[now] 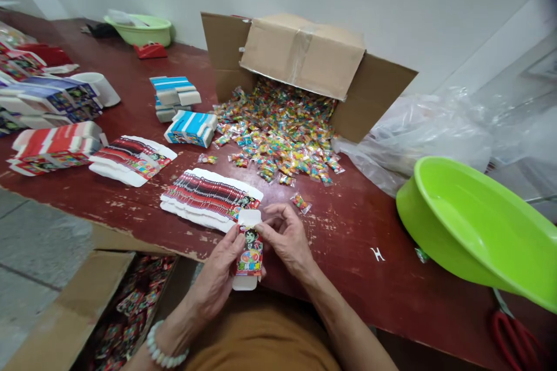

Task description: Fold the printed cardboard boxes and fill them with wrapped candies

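At the near edge of the desk (pixel 348 226), a worker's left fingers (pixel 230 240) clamp a printed carton (pixel 249 256); the right fingers (pixel 270 234) touch its upper side, grip unclear. Squeezing hard could crease it.

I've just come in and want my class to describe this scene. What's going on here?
A person holds a small printed carton in the left hand, with the right hand at its upper edge. White flaps stick out at both ends of the carton. Just beyond lies a row of flat cartons on the dark red table. Farther back, small candy packets spill from a tipped cardboard box. A green basin stands to the right.
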Tool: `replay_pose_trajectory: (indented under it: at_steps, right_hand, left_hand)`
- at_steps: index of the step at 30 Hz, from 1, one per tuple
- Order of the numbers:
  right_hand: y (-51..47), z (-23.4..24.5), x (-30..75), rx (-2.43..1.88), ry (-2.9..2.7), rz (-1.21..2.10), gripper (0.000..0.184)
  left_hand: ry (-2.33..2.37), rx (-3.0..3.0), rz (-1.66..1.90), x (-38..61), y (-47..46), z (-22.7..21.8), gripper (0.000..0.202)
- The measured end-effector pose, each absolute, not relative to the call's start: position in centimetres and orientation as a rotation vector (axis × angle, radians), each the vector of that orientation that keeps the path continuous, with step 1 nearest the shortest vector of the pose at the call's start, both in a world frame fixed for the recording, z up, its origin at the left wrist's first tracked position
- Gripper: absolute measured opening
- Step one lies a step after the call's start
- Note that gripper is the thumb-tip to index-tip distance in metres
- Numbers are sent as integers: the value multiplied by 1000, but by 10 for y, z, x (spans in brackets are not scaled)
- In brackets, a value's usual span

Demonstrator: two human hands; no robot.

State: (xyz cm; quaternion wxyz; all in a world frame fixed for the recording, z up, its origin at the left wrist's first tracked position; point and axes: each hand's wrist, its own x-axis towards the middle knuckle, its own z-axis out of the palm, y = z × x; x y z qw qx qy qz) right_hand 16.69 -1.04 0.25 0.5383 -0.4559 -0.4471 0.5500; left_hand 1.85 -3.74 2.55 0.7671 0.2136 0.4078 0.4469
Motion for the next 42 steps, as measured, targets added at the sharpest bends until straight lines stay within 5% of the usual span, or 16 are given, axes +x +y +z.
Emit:
replay_pose_trajectory:
  at_steps: [2, 11, 17, 28, 36, 42]
  right_hand:
    - [-11, 4, 168, -1114, -1193, 1205, 19]
    - [0, 11, 171, -1014, -1162, 1527, 37]
    - [-7, 22, 173, -943, -1645, 1130, 16]
    - [3, 23, 166, -1163, -1071, 1699, 30]
    - [-11, 27, 170, -1120, -1465, 1306, 20]
    - [-4, 25, 168, -1265, -1326, 1397, 18]
  left_hand:
    - [889, 459, 993, 18, -37, 28, 65]
    - [917, 453, 921, 17, -38, 27, 61]
    - [991, 393, 857, 15, -32, 29, 56]
    - [938, 563, 901, 19, -30, 14, 57]
    - [1041, 458, 828, 25, -31, 19, 65]
    - [1068, 637, 847, 25, -29, 11, 68]
